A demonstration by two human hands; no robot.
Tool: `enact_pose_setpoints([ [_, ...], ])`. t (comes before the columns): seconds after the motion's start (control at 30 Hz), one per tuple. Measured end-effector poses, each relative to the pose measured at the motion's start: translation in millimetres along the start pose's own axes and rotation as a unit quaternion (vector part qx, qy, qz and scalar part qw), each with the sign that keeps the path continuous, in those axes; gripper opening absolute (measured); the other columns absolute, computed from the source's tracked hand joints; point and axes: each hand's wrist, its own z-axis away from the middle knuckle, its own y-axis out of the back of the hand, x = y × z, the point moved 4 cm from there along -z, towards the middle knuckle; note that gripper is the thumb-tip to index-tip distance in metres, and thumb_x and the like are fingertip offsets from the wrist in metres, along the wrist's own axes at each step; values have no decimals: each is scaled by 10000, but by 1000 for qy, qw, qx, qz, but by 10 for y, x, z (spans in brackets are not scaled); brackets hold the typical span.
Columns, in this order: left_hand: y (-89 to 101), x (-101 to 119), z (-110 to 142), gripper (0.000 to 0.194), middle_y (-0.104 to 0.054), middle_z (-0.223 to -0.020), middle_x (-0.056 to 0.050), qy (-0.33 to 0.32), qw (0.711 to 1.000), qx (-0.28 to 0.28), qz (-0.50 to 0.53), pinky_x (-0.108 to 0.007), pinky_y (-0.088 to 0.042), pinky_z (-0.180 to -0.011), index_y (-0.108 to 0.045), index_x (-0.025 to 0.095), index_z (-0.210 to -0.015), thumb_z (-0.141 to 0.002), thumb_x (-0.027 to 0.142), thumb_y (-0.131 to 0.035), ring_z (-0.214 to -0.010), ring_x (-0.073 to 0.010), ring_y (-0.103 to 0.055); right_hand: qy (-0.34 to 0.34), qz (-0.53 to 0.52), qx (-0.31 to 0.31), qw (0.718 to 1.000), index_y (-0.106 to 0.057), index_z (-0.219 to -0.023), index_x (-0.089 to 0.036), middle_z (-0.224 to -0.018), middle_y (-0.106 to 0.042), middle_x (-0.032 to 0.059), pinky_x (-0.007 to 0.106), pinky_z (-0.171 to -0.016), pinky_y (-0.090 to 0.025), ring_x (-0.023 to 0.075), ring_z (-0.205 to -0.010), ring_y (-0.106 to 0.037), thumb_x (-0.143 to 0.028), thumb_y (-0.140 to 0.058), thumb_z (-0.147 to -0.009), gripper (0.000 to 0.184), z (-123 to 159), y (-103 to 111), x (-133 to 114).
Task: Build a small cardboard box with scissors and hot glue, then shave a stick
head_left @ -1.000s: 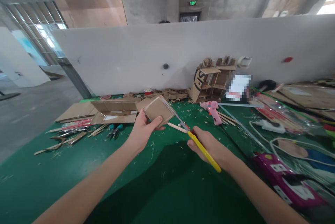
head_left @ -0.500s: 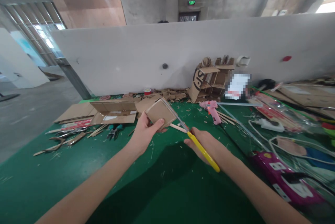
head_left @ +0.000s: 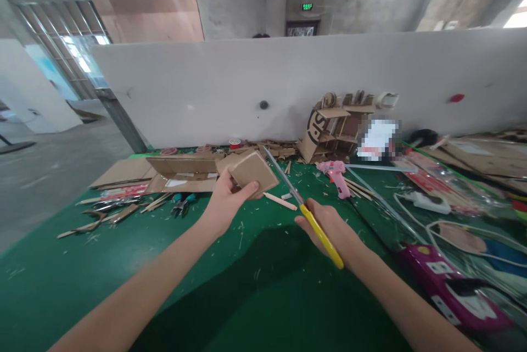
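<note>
Right in the pinch of the left hand (head_left: 226, 196) is the card (head_left: 253, 171), thumb flat on its face and fingers tucked behind, so that grip's clamped on it. The right hand (head_left: 331, 224) is wrapped round the handle of some yellow scissors (head_left: 306, 211). From where I'm standing the blades look pretty much together, just beside the card's right edge and not biting into it.

Progress-wise, I'd say the rough shape is done: it's one squarish piece with straight-looking sides. Can't tell if any trimming is left, no marked line that I can make out.

Card itself is plain brown, tilted like a diamond above the table (head_left: 102, 269), no obvious rips. Might be more than one layer, too blurry to say. Loads of scraps (head_left: 278, 149) lie beyond the grips, a pale stick (head_left: 280, 201) between them, and a pink glue gun (head_left: 338, 180) past the right one.
</note>
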Motion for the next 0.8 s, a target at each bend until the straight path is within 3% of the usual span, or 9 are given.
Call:
enact_pose_setpoints([
  [0.1,74,42,-46,467,-613,-1107,-9,-31,999,14,24,-327,-509,-875,-451,284,-1156,-769,250,-711,-1013,-172,-601,2,-61,4,998,-451,-867,-216,-744,-604,56,292,-563,-398,194,-626,-586,-572,-381,-904,364,-31,-36,72],
  [0.2,104,41,-72,256,-629,-1091,-26,-32,999,-23,-1,-341,-461,-924,-522,254,-1011,-798,219,-661,-1059,-186,-593,20,-157,-5,987,-473,-869,-211,-747,-603,48,290,-549,-444,182,-636,-594,-596,-386,-897,396,-32,-68,94],
  [0.33,136,56,-91,113,-456,-1375,-50,-45,991,-77,-97,-310,-453,-894,-572,191,-756,-725,97,-624,-1279,-242,-452,48,-337,-37,939,-514,-1023,-201,-1080,-609,123,290,-553,-529,234,-914,-627,-628,-380,-894,466,6,-107,63],
  [0.4,152,54,-93,94,-405,-1400,-48,-40,988,-79,-129,-291,-472,-817,-596,183,-739,-714,93,-593,-1245,-250,-472,46,-407,-43,911,-491,-1110,-211,-1185,-581,139,298,-580,-558,262,-1067,-587,-636,-384,-892,489,14,-122,49],
  [0.5,111,15,-63,116,-574,-1111,-50,-3,981,-120,-154,-255,-460,-694,-608,194,-778,-730,102,-555,-969,-199,-594,32,-455,-44,889,-487,-1113,-216,-1170,-594,140,289,-549,-547,274,-1099,-578,-647,-424,-871,498,5,-132,4],
  [0.6,23,-9,9,212,-603,-931,-23,19,963,-198,-179,-234,-445,-664,-611,207,-854,-718,62,-537,-842,-167,-597,-11,-458,-35,888,-505,-1022,-210,-994,-636,99,262,-493,-492,241,-910,-640,-570,-580,-811,424,-16,-139,-46],
  [0.7,-51,-22,96,349,-614,-1010,-42,44,945,-268,-181,-236,-471,-639,-601,230,-1013,-717,55,-539,-838,-178,-615,-37,-452,-4,891,-506,-977,-216,-843,-625,30,269,-543,-489,183,-749,-631,-448,-655,-773,343,-39,-165,-50],
  [0.8,-137,-59,168,568,-527,-1279,-83,75,945,-297,-109,-289,-542,-705,-505,298,-1243,-724,87,-598,-978,-222,-623,-25,-466,32,884,-506,-986,-223,-798,-603,-1,299,-627,-508,160,-699,-613,-417,-634,-794,301,-67,-215,-3],
])
